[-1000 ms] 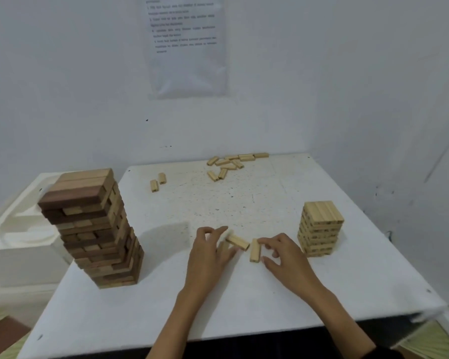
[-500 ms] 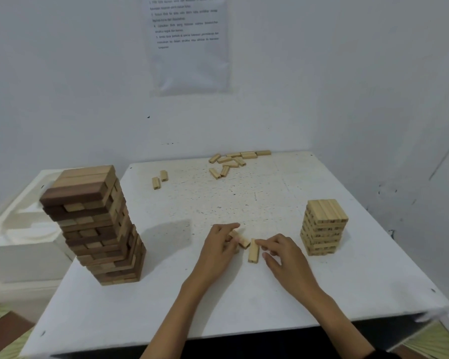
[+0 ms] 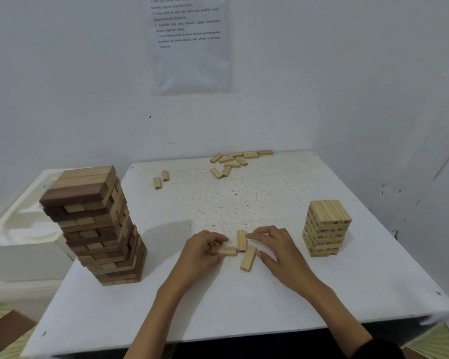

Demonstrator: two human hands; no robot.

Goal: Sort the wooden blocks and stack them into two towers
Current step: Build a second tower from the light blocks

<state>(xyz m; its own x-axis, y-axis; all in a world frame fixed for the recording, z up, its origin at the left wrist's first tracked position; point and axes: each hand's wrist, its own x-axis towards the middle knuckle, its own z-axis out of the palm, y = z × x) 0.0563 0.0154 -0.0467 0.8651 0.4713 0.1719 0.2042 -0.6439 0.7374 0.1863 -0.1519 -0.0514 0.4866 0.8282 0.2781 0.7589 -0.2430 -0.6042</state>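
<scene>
Your left hand (image 3: 205, 252) gripped a block (image 3: 226, 251) lying crosswise. Two blocks (image 3: 241, 240) lay between your hands, long axes pointing away, nearer your right hand (image 3: 280, 252), whose fingertips (image 3: 252, 235) touched them; its grip could not be told

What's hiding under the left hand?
A pale wooden block lies flat on the table under the left hand. Its right end sticks out; the fingers cover its left end. Whether anything else hides beneath the palm cannot be seen.

Blurred printed lines on the wall sheet (image 3: 189, 42), perhaps numbered, unreadable.
</scene>
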